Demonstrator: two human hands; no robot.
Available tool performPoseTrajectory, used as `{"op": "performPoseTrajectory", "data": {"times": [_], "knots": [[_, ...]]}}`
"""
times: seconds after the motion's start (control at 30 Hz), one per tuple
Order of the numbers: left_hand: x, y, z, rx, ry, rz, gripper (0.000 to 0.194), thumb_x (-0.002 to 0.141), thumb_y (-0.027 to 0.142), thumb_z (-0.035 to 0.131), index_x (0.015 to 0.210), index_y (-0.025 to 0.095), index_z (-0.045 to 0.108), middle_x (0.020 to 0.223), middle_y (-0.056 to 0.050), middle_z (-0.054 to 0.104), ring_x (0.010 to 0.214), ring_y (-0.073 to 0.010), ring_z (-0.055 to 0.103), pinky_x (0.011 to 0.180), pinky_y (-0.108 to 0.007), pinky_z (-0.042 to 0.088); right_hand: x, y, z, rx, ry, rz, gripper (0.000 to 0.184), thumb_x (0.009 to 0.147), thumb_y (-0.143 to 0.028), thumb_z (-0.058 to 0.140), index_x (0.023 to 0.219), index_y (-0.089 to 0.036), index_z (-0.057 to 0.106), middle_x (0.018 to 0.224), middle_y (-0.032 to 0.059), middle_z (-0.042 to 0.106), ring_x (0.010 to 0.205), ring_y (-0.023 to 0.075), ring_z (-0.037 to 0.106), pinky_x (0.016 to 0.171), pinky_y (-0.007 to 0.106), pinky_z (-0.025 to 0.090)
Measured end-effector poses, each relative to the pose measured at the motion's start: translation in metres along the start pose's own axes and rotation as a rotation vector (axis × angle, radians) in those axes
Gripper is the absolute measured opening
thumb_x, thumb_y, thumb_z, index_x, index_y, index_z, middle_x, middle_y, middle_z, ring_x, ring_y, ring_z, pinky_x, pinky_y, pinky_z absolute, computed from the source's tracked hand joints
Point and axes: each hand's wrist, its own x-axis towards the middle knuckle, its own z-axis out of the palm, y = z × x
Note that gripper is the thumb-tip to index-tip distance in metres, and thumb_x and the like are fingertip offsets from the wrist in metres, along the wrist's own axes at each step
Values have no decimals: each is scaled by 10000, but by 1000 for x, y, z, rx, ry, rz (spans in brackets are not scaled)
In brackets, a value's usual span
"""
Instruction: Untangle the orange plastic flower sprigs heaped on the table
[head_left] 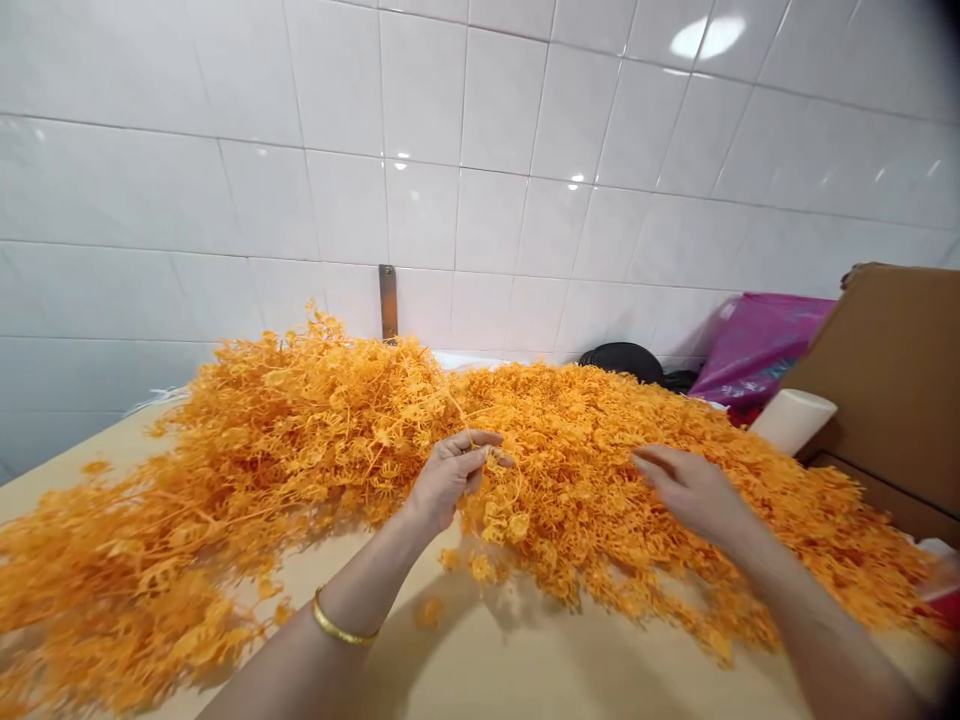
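My left hand (448, 475) pinches the thin stem of an orange artificial flower sprig (497, 515) between thumb and fingers. Small blossoms hang below the fingertips, above the table. My right hand (686, 490) is over the right-hand heap of orange flower pieces (570, 430), fingers stretched to the left and partly apart. Nothing shows in it. To the left spreads another pile of longer orange artificial flower stems (300, 420), branching and fluffy, behind and beside my left wrist.
The pale table (517, 670) meets a white tiled wall (420, 210) with a metal strip (388, 305). At the back right are black round discs (622, 358), a purple bag (765, 345), a white roll (793, 420) and a cardboard box (900, 370).
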Motion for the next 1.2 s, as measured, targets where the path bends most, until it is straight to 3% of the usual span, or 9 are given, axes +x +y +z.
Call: {"op": "performPoseTrajectory", "data": {"times": [0.13,0.27,0.37,0.53,0.77,0.9,1.0,1.1,1.2], "knots": [[2,-2,-4,-50,-26,42,225,664,196,529,871,151,604,644,-32,607,357,1,234,372,-156,180,-5,-85,61,589,-398,309,372,708,-501,476,758,-149,588,723,89,618,648,187,577,552,312,441],[3,-5,-5,-73,-6,35,230,650,206,563,866,145,612,555,1,561,352,1,230,369,-155,173,-9,-112,100,1040,-538,434,320,651,-451,584,729,-141,587,657,41,604,507,110,517,468,237,407],[4,-5,-5,-33,47,-45,221,625,271,610,796,131,618,479,14,518,351,-18,307,361,-163,170,-8,-112,113,1167,-400,423,285,587,-400,661,686,-142,594,594,10,592,506,99,510,491,222,400],[5,-9,-7,76,120,-291,251,565,345,661,650,128,568,425,24,488,354,-55,387,365,-183,217,-9,-102,115,986,-295,338,312,612,-448,629,644,-138,614,506,9,564,475,98,485,494,223,378],[8,-24,-4,84,38,-297,299,541,347,680,494,144,465,342,65,374,339,-38,324,375,-191,209,-11,-89,124,927,36,237,309,652,-456,583,621,-149,574,503,-7,542,480,116,514,491,238,411],[8,-31,-15,80,-84,-351,282,519,335,698,510,135,500,370,49,419,343,-44,357,358,-190,192,1,-80,101,1027,333,312,289,676,-448,545,645,-162,518,466,-43,508,418,93,495,471,239,431],[11,-40,-27,36,-11,-371,273,490,300,723,518,123,518,375,64,396,312,-16,281,339,-180,154,10,-66,73,1050,586,328,269,682,-434,523,666,-168,485,458,-56,487,404,93,497,470,251,443],[14,-46,-28,-137,83,-374,240,506,275,717,552,125,536,423,45,461,338,-29,346,347,-169,220,4,-62,67,963,544,237,218,692,-366,526,779,-165,519,571,-30,528,449,90,513,493,250,439],[15,-45,-23,-262,182,-357,220,505,222,717,548,125,525,467,32,502,386,-43,415,378,-165,289,-14,-74,83,756,336,95,229,744,-333,485,909,-181,531,657,-9,524,543,99,515,550,253,429]]}}
